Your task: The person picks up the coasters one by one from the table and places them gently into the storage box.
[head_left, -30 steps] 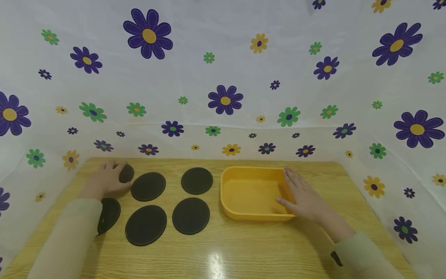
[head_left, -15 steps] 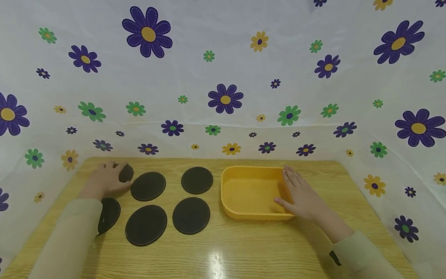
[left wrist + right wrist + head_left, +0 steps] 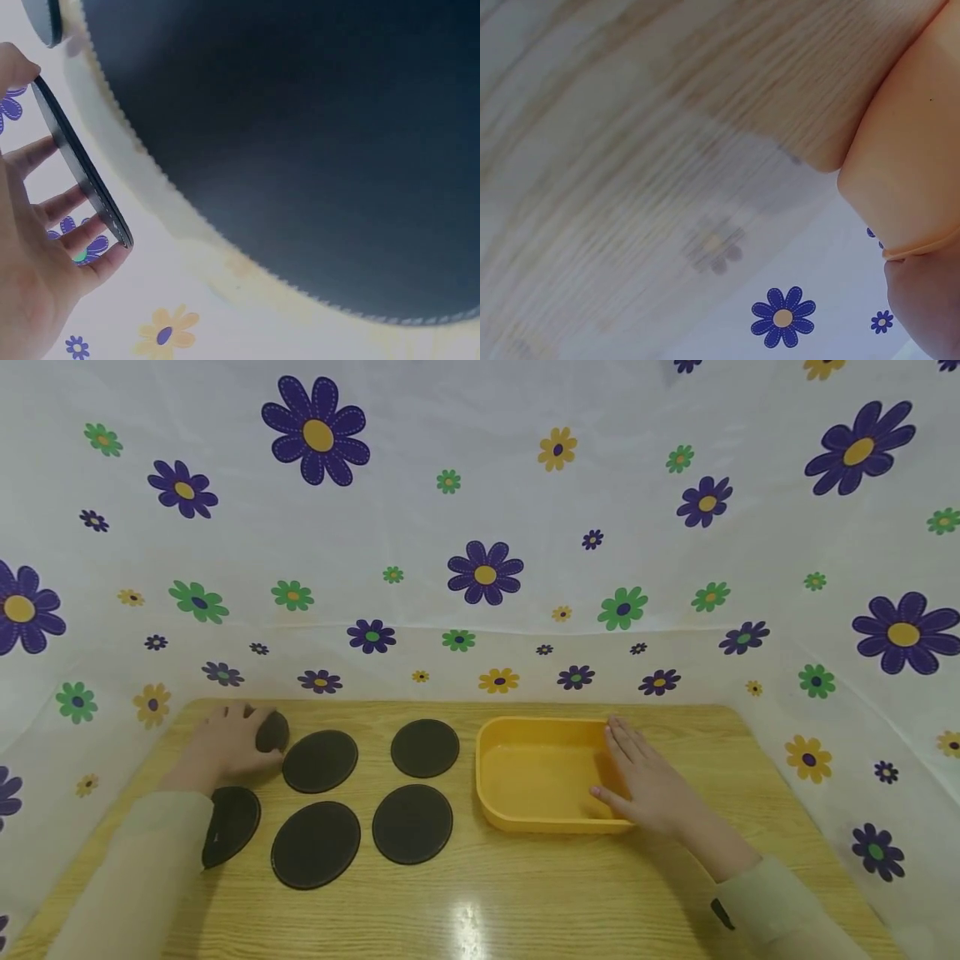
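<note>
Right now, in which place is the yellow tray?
In the head view, the yellow tray is right of centre, beside the black discs, with the right hand at its right end.

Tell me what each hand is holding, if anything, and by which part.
The left hand holds a black disc by its edge, between thumb and fingers. The right hand shows no grip; its fingers lie straight at the rim of the yellow tray.

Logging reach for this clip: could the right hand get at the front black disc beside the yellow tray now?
Probably yes: the right hand touches the yellow tray at its right side, fingers straight, and nothing stands along the tray's near side to block that black disc.
</note>
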Tool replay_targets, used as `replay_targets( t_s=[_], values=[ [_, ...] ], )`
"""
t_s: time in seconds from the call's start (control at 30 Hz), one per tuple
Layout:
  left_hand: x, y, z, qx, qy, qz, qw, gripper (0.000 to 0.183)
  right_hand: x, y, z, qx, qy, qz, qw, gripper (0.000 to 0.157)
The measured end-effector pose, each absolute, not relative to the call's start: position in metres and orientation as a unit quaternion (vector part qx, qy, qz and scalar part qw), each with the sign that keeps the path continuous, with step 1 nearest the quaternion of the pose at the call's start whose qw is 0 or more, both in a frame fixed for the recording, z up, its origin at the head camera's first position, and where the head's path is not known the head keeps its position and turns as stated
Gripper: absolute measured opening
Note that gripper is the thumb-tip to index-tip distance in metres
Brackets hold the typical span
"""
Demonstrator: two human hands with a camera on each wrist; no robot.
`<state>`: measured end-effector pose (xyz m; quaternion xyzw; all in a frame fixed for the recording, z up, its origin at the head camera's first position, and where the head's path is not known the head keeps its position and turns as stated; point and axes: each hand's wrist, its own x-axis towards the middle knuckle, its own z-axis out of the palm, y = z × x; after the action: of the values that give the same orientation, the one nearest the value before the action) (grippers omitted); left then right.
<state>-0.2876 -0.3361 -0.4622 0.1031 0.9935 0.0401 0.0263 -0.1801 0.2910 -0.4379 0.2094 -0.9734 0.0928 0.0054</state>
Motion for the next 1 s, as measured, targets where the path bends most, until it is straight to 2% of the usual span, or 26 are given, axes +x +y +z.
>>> replay_targets(
  t_s=[0.5, 1.0],
  values=[
    [-0.282, -0.298, -0.438, 0.17, 0.985, -0.011, -0.025, 0.086, -0.179, 0.292, -0.436, 0.208, -0.973, 0.095, -0.01, 0.092],
    [-0.282, -0.22, -0.419, 0.268, 0.96, -0.014, -0.075, 0.084, -0.182, 0.292, -0.441, 0.21, -0.974, 0.084, -0.003, 0.092]
  ],
)
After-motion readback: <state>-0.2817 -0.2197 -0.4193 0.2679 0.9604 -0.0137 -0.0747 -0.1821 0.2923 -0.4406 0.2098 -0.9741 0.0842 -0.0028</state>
